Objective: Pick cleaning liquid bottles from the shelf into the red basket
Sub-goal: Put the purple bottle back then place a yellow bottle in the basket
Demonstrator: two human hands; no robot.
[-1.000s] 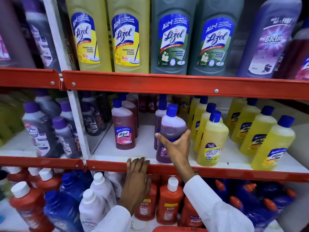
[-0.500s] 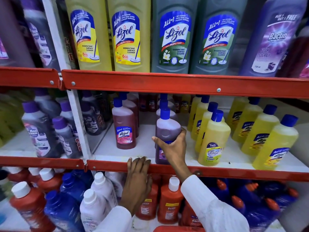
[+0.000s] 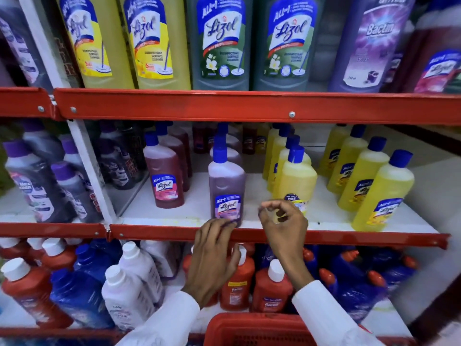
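Purple Lizol bottle (image 3: 226, 186) stands upright on the middle shelf (image 3: 249, 234); our left hand (image 3: 212, 255) rests spread at its six o'clock, our right hand (image 3: 283, 223) loosely curled and empty at four. Red basket (image 3: 249, 330) sits below.

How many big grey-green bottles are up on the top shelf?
2. One grey-green bottle stands near the middle of the top shelf; the second grey-green bottle stands right beside it, on its right. More could be hidden behind them.

Lizol bottle (image 3: 226, 186) upright at middle shelf (image 3: 324, 222) front, basket (image 3: 252, 329) below, hands either side.
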